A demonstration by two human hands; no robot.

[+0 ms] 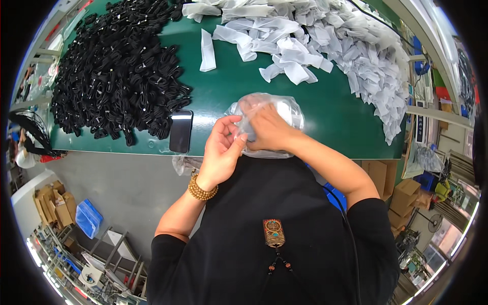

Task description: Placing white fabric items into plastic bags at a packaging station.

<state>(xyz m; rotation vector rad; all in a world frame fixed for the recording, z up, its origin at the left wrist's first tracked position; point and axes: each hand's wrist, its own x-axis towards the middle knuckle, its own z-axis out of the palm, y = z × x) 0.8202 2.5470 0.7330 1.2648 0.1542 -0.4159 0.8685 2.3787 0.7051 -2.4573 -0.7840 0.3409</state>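
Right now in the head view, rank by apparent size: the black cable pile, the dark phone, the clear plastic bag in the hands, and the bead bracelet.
1. black cable pile
2. clear plastic bag, partly hidden by hands
3. dark phone
4. bead bracelet, nearer the camera, yet smallest

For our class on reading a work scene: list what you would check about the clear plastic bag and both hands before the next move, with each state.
1. Left hand has a grip on the clear plastic bag: ok, fingers pinch its left edge.
2. Right hand on the bag: ok, it presses into the bag.
3. Bag supported by the green table: ok, at the near edge.
4. Contents fully inside: cannot tell, only something white shows through.
5. Phone apart from the hands: ok, left of the bag.
6. Pile of black cable bundles within reach: cannot tell.
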